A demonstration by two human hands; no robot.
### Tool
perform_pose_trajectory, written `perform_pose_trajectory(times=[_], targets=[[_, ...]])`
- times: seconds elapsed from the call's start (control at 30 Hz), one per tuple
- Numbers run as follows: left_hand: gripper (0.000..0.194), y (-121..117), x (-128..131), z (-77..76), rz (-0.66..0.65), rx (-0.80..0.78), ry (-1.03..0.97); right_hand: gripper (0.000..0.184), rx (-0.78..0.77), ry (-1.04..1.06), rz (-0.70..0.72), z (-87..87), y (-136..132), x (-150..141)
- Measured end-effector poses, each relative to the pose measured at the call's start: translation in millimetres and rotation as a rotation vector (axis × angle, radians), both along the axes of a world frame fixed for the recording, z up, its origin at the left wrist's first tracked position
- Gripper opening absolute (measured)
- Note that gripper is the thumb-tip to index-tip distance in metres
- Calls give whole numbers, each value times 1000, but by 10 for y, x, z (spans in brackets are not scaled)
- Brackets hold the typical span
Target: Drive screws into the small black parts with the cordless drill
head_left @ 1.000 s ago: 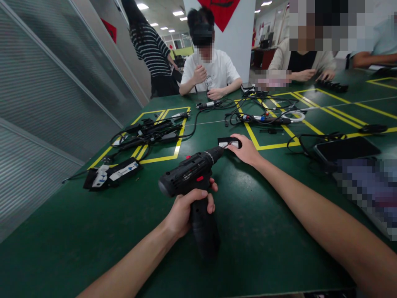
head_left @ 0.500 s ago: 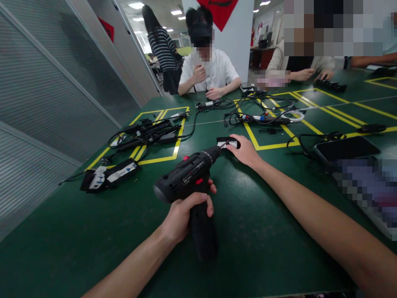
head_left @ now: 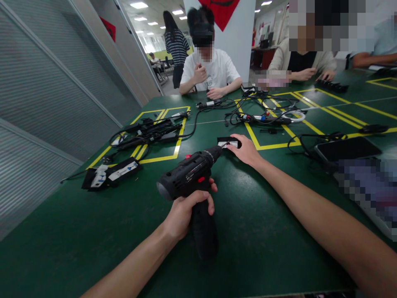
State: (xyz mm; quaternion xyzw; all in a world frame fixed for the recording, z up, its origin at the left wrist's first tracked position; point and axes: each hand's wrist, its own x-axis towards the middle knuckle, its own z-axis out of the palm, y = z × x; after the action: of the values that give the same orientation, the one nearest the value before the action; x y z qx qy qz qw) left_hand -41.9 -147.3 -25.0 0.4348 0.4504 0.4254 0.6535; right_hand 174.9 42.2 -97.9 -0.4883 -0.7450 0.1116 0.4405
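Note:
My left hand [head_left: 186,211] is wrapped around the grip of a black cordless drill [head_left: 189,174] with red buttons. The drill tilts up and away, and its bit reaches a small black-and-white block [head_left: 223,143] on the green table. Holding that block by its right end is my right hand [head_left: 245,150], thumb in front and fingers behind. Where the bit meets the block is too small to make out exactly. Two more black parts with white faces [head_left: 124,171] lie to the left of the drill.
Black cables and tools [head_left: 149,134] lie within yellow tape at left. More cables with a pen-like tool [head_left: 263,118] lie at right, and a phone [head_left: 347,149] is at far right. Across the table [head_left: 254,256] sits a person in a white shirt [head_left: 214,72], with others beyond.
The drill and my hands keep nearly the same pose, with the drill shifted very slightly right in view. In the background, a person in a striped top has moved right.

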Motion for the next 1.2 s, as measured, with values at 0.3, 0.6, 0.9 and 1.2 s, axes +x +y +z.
perform_pose_trajectory(times=[0.3, 0.6, 0.9, 1.2], targets=[[32, 6, 11, 2, 18, -9, -5, 42, -11, -3, -3, 7, -18, -11], [32, 14, 13, 5, 35, -21, 10, 42, -21, 8, 1, 18, -24, -13], [32, 24, 13, 7, 27, -28, 13, 41, -25, 7, 9, 20, -30, -11], [33, 22, 3, -17, 40, -37, 0, 42, -4, 10, 11, -6, -7, -13]])
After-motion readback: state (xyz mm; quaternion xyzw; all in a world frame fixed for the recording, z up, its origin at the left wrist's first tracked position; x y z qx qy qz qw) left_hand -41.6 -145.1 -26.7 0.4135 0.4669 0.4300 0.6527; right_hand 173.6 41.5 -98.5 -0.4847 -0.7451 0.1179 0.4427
